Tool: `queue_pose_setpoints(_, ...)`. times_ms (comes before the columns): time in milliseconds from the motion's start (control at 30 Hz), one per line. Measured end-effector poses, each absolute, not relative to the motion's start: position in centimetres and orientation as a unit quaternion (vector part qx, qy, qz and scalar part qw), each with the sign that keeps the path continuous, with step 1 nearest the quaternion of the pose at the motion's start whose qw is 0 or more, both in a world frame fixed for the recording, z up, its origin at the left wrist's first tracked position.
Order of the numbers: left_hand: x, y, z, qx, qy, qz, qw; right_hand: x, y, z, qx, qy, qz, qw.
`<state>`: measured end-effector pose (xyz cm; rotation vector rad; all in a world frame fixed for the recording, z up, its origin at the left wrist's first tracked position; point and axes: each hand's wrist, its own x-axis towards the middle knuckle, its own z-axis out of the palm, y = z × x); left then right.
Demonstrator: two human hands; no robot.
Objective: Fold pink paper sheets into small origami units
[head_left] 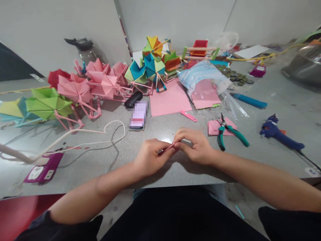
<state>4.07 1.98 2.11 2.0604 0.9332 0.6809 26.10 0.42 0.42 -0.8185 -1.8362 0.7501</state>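
Both hands' fingers, left hand (150,157) and right hand (197,147), pinched shut on thin pink paper strip (168,148) between fingertips.

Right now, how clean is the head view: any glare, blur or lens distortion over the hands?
Head view: a small glare spot on the table just above the left hand and right hand, which stay sharp; the phone screen is blurred out; wide-angle distortion bends the edges; soft shadows lie under the forearms.

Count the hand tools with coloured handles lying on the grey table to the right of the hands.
3: green-handled metal pliers on a folded pink paper piece, a dark blue plastic glue gun further right, and a light blue utility knife behind them. Clutter may hide others.
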Motion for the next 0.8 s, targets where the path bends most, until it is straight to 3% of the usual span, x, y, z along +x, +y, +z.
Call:
queue_pose_setpoints(167, 3.9, 2.5, 2.3, 0.758, 0.336, 0.245, 0.503, 26.5, 0.6, 0.9, -0.378, -0.698, 0.365, 0.487)
queue_pose_setpoints(267, 3.4, 3.5, 1.7, 0.736, 0.295, 0.294, 0.534, 26.9, 1.2, 0.6, -0.405, -0.626, 0.465, 0.477)
queue_pose_setpoints(400, 3.1, 4.3, 0.4, 0.836, 0.205, 0.352, 0.368, 26.4, 1.5, -0.4, -0.381, -0.508, 0.617, 0.465)
queue_pose_setpoints(533, 3.0, 4.5, -0.1, 0.874, 0.163, 0.398, 0.228, 25.5, 1.1, -1.1, -0.350, -0.459, 0.687, 0.441)
queue_pose_setpoints(667, 3.3, 4.3, 0.3, 0.873, 0.072, 0.417, 0.245, 25.7, 1.1, -0.9, -0.356, -0.475, 0.671, 0.444)
queue_pose_setpoints(800, 3.5, 4.0, 0.2, 0.833, 0.178, 0.453, 0.264, 26.8, 1.4, -0.5, -0.369, -0.505, 0.582, 0.519)
